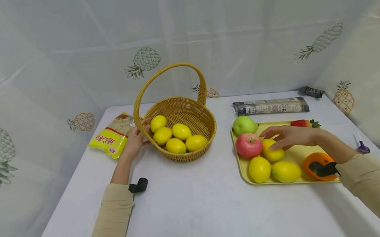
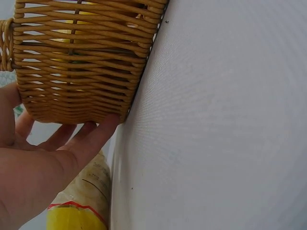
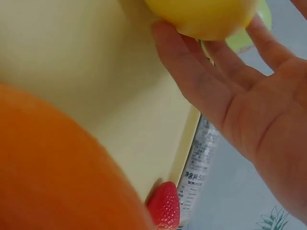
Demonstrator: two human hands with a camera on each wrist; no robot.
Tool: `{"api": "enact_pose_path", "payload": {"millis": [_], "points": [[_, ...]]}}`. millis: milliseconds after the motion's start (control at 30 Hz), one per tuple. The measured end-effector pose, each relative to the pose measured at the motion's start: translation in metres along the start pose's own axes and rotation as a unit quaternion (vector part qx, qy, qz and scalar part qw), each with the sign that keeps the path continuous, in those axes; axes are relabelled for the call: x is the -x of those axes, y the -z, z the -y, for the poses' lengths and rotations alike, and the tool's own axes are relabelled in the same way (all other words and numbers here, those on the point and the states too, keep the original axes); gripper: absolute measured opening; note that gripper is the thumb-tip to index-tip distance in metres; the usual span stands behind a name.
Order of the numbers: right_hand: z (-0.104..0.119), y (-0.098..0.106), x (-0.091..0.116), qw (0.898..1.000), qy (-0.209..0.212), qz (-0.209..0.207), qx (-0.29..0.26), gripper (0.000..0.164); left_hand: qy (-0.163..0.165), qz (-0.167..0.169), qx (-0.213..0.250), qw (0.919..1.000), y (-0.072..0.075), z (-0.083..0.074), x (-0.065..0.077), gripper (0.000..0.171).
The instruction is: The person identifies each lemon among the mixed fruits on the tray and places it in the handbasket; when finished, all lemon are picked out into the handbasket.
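A wicker basket (image 1: 191,155) with a tall arched handle holds several lemons (image 1: 181,131). My left hand (image 1: 134,140) grips its left side beside the handle's foot, and in the left wrist view the fingers (image 2: 96,139) lie along the woven outer wall. Over the yellow tray (image 1: 306,150) on the right, my right hand (image 1: 294,135) has its fingers and thumb round a lemon (image 1: 272,151). That lemon (image 3: 206,17) is cut off by the top edge of the right wrist view. Two more lemons (image 1: 286,171), a red apple (image 1: 249,145) and a green apple (image 1: 245,125) lie around it.
An orange (image 1: 317,159) and a strawberry (image 1: 301,123) share the tray. Behind it lie a long printed packet (image 1: 272,106) and a dark wrapped item (image 1: 312,91). A yellow bag (image 1: 112,136) sits left of the basket, and a purple lollipop (image 1: 363,148) near the right edge.
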State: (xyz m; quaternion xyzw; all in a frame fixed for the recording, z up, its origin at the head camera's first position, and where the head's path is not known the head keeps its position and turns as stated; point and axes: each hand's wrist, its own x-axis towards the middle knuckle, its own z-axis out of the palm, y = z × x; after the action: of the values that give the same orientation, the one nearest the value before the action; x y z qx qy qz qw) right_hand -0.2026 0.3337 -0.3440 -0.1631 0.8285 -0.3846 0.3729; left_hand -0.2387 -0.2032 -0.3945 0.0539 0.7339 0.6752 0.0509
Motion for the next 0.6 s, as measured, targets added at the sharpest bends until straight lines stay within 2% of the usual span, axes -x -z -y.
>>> {"api": "enact_pose_path", "payload": {"millis": [167, 333, 467, 600], "points": [[-0.002, -0.004, -0.002, 1.000, -0.006, 0.013, 0.001, 0.061, 0.001, -0.001, -0.009, 1.0000, -0.001, -0.002, 0.001, 0.053], [-0.003, -0.003, 0.000, 1.000, -0.006, -0.007, 0.010, 0.060, 0.004, -0.003, -0.012, 0.9999, -0.001, -0.002, 0.001, 0.053], [0.003, 0.005, 0.007, 0.999, 0.008, -0.046, 0.019, 0.060, 0.001, -0.002, -0.010, 0.9999, -0.001, -0.001, 0.001, 0.053], [0.019, 0.016, 0.012, 0.991, 0.048, -0.113, 0.043, 0.060, 0.000, -0.004, -0.018, 0.9998, 0.000, 0.000, 0.000, 0.053]]}}
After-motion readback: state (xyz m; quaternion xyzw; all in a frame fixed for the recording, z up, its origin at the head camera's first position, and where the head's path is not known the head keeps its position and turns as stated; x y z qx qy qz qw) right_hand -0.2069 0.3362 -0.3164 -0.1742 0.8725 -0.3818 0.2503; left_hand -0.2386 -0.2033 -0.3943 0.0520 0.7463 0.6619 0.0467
